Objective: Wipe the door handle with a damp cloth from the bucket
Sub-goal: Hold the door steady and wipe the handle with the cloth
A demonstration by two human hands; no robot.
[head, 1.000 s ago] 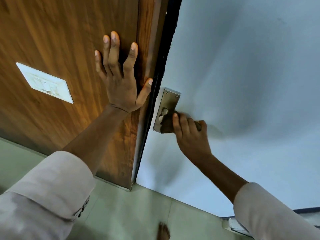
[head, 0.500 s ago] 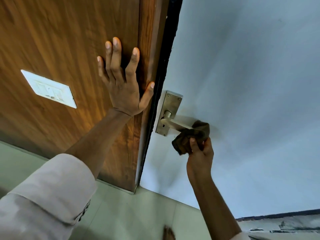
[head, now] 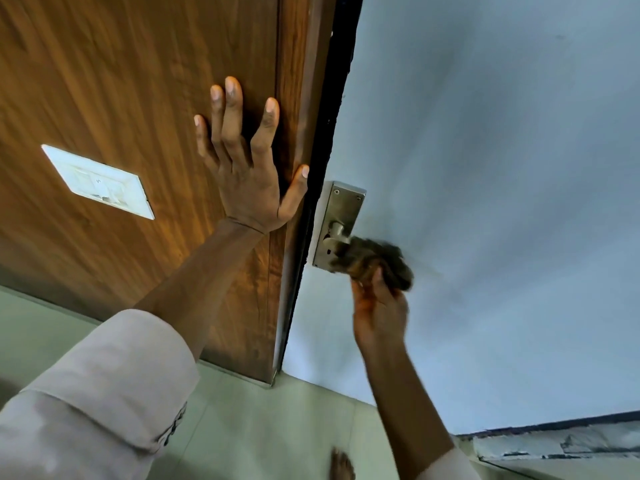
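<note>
Head view, from the left: one white switch plate (head: pixel 98 181) sits on the wooden panel (head: pixel 121 81), and just right of it the left hand (head: pixel 247 178) lies flat on the wood, fingers spread and released, grasping nothing, thumb reaching toward the dark door edge. Right of that edge, on the pale door (head: pixel 485 150), is one metal backplate (head: pixel 337 223) carrying one door handle (head: pixel 337 241); only the lever's root by the spindle shows, the rest being covered. Its long axis seems to run rightward and slightly down from the plate, away from the door edge. One dark cloth (head: pixel 377 259), blurred, is bunched over the lever, touching the lower part of the plate. The right hand (head: pixel 379 308) comes up from below and is clenched on the cloth, so the lever lies directly above its fingers; this hand is far nearer the handle than the left. I judge that a further stroke would run along that axis. No bucket is visible. A bare foot (head: pixel 341 465) shows on the floor (head: pixel 270 427).
</note>
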